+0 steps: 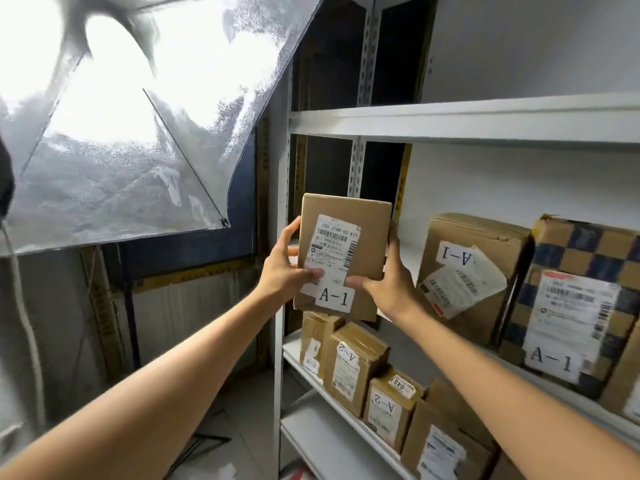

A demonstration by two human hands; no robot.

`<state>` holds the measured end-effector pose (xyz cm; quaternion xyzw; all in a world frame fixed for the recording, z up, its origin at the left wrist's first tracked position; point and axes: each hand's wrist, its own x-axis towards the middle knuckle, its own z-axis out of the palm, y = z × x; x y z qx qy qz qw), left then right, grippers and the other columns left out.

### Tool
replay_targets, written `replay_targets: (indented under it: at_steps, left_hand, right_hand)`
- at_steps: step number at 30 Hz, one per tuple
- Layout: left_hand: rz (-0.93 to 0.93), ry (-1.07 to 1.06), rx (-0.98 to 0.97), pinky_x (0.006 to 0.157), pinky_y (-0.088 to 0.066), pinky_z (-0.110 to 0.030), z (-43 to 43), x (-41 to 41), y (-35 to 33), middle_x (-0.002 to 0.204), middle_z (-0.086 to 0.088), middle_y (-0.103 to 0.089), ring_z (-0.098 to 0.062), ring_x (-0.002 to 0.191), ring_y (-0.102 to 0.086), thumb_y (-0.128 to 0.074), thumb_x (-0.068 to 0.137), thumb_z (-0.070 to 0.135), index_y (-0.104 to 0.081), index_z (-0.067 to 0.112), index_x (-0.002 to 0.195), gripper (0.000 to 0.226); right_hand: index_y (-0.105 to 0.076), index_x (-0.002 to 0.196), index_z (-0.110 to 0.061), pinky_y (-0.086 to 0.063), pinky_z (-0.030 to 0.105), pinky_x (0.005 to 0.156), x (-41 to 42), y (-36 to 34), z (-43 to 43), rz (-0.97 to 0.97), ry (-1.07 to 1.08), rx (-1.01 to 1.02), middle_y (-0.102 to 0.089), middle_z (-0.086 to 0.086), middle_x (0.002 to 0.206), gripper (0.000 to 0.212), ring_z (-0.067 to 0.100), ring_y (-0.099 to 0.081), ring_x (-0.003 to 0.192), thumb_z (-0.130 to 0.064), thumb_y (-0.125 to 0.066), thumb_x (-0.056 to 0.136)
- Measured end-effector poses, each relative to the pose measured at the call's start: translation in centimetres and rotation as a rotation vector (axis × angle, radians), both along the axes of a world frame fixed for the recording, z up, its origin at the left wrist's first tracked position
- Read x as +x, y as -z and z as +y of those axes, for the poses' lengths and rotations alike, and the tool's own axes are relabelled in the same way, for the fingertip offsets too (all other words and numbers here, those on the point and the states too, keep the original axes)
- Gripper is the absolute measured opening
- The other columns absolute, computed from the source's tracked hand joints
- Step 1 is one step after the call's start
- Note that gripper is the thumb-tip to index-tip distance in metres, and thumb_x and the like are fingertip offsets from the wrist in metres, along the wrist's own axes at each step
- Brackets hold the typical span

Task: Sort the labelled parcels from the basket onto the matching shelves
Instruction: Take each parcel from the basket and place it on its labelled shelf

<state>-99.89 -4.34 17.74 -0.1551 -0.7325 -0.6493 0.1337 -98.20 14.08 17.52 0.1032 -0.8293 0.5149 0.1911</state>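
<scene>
— what have the hands got hold of?
— one parcel (346,244), between them. the left hand (282,271) grips its left edge, thumb laid across the front near the bottom. the right hand (388,282) grips the right edge, thumb on the front, fingers curled round behind.
— and where is it?
— upright in the air at the left end of the rack (281,202), in front of the middle shelf (408,258), not resting on it.
— what does it look like?
— a plain brown cardboard box, taller than wide. there's a white shipping label with barcodes on the front, and under that a white tag (334,296) reading "a-1", right way up.
— what's on the shelves?
— the lower shelf (304,370), just below the parcel, holds a row of small brown boxes; two, (356,367) and (391,405), show "a-2" tags upside down. on the middle shelf, right of the parcel, is a brown box (474,271) with an upside-down "a-1" tag, then a brown-and-blue checked box (581,299) tagged "a-1".
— higher up?
— the top shelf (450,117) shows only its underside.
— and further off?
— a bright silver reflector (121,150), left of the rack.
</scene>
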Motion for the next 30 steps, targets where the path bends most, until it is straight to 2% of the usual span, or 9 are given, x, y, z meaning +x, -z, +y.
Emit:
replay_targets:
  at_steps: [7,12,15,19,23,25,27,29,30]
  left_hand:
    - [0.006,0.140,-0.007,0.064,-0.060,-0.028,1.9,-7.4,-0.8,0.109,0.001,-0.057,-0.014,0.098,-0.063,-0.068,0.077,-0.008,-0.029,0.033,0.143,0.087]
    - [-0.003,0.199,-0.063,0.075,-0.058,-0.039,2.7,-11.6,0.1,0.108,0.007,-0.054,-0.013,0.099,-0.060,-0.066,0.080,-0.007,-0.028,0.037,0.140,0.083]
    - [0.006,0.241,-0.089,0.070,-0.058,-0.032,2.9,-13.9,0.6,0.109,0.006,-0.054,-0.010,0.094,-0.059,-0.067,0.080,-0.007,-0.027,0.035,0.142,0.085]
    - [0.021,0.307,-0.095,0.069,-0.056,-0.027,3.6,-16.4,1.8,0.113,0.004,-0.055,-0.011,0.100,-0.059,-0.064,0.081,-0.009,-0.026,0.034,0.144,0.085]
    - [0.059,0.338,-0.115,0.065,-0.054,-0.018,4.8,-17.8,2.8,0.109,0.005,-0.056,-0.009,0.097,-0.058,-0.063,0.082,-0.009,-0.021,0.034,0.145,0.087]
    - [0.070,0.343,-0.131,0.064,-0.053,-0.018,5.5,-18.3,3.2,0.103,0.004,-0.058,-0.010,0.093,-0.061,-0.063,0.080,-0.010,-0.020,0.036,0.144,0.090]
    - [0.078,0.356,-0.155,0.071,-0.055,-0.023,6.1,-18.8,3.6,0.100,0.001,-0.059,-0.015,0.092,-0.062,-0.063,0.079,-0.012,-0.018,0.036,0.144,0.092]
    - [0.083,0.390,-0.211,0.079,-0.057,-0.036,6.6,-19.2,3.5,0.101,-0.005,-0.060,-0.020,0.094,-0.064,-0.062,0.080,-0.011,-0.013,0.038,0.144,0.094]
    - [0.087,0.400,-0.236,0.080,-0.057,-0.038,6.8,-19.3,3.4,0.100,-0.006,-0.060,-0.020,0.093,-0.064,-0.061,0.080,-0.011,-0.011,0.037,0.145,0.095]
  right_hand:
    - [0.000,0.152,-0.022,-0.043,0.043,0.104,-4.8,-0.4,0.8,-0.029,0.198,-0.002,-0.043,0.006,0.142,0.111,0.023,-0.045,0.128,-0.018,-0.080,0.075]
    - [0.008,0.152,-0.023,-0.037,0.046,0.109,-6.6,0.3,0.2,-0.080,0.331,0.028,-0.035,0.007,0.148,0.112,0.024,-0.039,0.132,-0.021,-0.077,0.079]
    - [0.008,0.152,-0.025,-0.037,0.046,0.109,-7.7,0.5,-0.3,-0.080,0.392,0.023,-0.036,0.008,0.147,0.111,0.024,-0.039,0.132,-0.018,-0.076,0.080]
    - [0.012,0.151,-0.022,-0.028,0.036,0.111,-7.8,0.7,-1.0,-0.128,0.404,-0.046,-0.025,0.009,0.154,0.101,0.022,-0.030,0.138,-0.007,-0.065,0.088]
    - [0.014,0.151,-0.023,-0.030,0.028,0.105,-7.7,1.1,-0.9,-0.158,0.484,0.005,-0.020,0.007,0.155,0.092,0.020,-0.027,0.139,-0.005,-0.056,0.094]
    - [0.017,0.150,-0.024,-0.029,0.034,0.110,-7.9,1.5,-1.0,-0.156,0.576,0.088,-0.013,0.007,0.156,0.092,0.022,-0.023,0.142,-0.008,-0.055,0.095]
    - [0.018,0.150,-0.021,-0.032,0.040,0.112,-7.9,1.9,-1.1,-0.142,0.668,0.202,-0.009,0.009,0.157,0.094,0.025,-0.021,0.143,-0.011,-0.056,0.093]
    - [0.016,0.151,-0.018,-0.037,0.042,0.110,-7.7,2.2,-1.3,-0.121,0.725,0.260,-0.009,0.010,0.156,0.094,0.027,-0.026,0.141,-0.013,-0.057,0.092]
    - [0.014,0.151,-0.016,-0.038,0.042,0.109,-7.5,2.3,-1.5,-0.101,0.739,0.281,-0.007,0.011,0.155,0.093,0.028,-0.025,0.141,-0.012,-0.057,0.091]
